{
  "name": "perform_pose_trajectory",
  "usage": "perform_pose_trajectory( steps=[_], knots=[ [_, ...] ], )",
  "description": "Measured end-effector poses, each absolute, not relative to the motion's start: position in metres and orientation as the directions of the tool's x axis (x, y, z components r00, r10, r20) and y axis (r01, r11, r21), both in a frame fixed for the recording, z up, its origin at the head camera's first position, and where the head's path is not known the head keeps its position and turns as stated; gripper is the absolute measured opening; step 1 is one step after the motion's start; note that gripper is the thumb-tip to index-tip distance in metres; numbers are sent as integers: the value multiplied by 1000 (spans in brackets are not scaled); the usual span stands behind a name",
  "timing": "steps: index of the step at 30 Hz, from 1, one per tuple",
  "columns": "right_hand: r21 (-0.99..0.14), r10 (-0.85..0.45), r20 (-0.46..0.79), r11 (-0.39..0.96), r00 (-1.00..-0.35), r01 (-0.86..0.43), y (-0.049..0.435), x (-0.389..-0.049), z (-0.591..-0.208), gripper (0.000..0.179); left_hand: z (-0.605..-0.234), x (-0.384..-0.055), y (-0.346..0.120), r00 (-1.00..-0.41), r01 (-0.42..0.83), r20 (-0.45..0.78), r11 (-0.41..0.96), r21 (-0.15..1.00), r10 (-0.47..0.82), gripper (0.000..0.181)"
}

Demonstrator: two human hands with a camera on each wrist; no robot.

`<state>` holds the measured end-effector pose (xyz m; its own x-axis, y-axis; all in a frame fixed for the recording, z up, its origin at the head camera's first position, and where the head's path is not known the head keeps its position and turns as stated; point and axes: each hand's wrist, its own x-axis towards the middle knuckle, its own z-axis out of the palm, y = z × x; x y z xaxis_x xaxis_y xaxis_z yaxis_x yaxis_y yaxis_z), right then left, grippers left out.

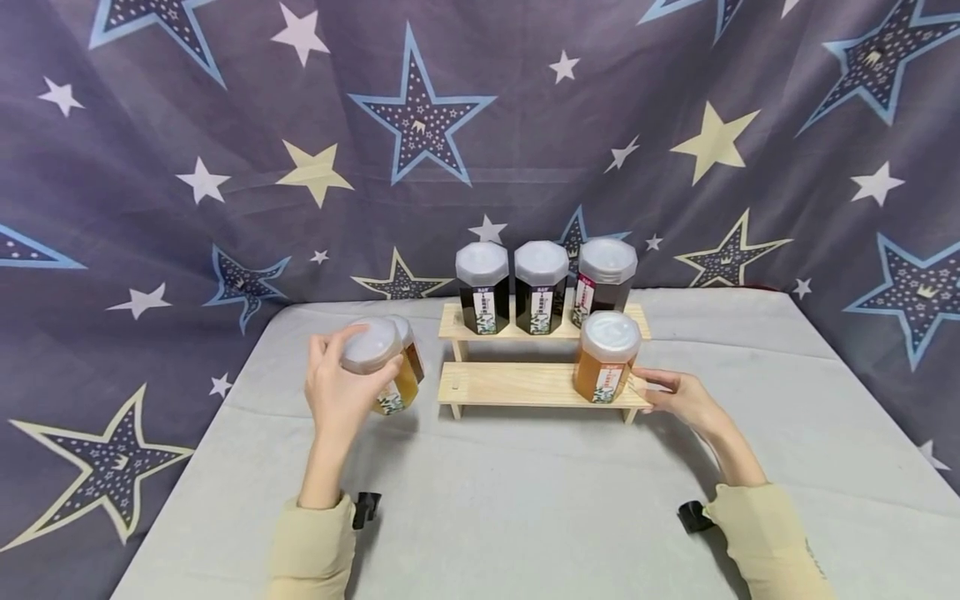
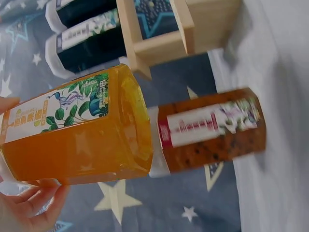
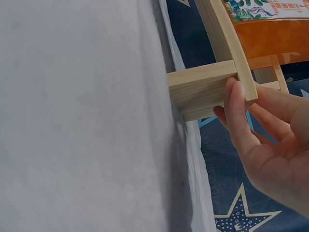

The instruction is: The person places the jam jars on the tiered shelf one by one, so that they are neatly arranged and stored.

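My left hand grips a jar of amber contents by its pale lid, thumb and fingers at its sides. The jar is tilted, above the table. Behind it, partly hidden in the head view, a jar of reddish-brown contents with dark bits stands on the table. With thumb and fingers, my right hand pinches the right end of the two-step wooden display shelf, at its lower step. An orange jar stands on that step, close to this hand.
Three dark jars with pale lids stand on the upper step: a left jar, a middle jar and a right jar, partly behind the orange one. A pale cloth covers the table. A star-patterned curtain hangs behind.
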<state>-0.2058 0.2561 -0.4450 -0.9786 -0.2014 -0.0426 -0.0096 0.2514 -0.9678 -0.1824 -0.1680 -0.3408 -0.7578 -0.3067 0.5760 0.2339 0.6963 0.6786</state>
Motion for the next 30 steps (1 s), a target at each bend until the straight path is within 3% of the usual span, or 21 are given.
perform_pose_trajectory(
  steps=[19, 30],
  knots=[
    [-970, -204, -46, 243, -978, -5, 256, -206, -445, 46, -340, -193, -106, -820, 311, 546, 665, 679, -174, 51],
    [-970, -205, -50, 242, -978, -1, 256, -206, -445, 47, -345, -199, -70, -820, 359, 559, 649, 671, -124, 51]
  ],
)
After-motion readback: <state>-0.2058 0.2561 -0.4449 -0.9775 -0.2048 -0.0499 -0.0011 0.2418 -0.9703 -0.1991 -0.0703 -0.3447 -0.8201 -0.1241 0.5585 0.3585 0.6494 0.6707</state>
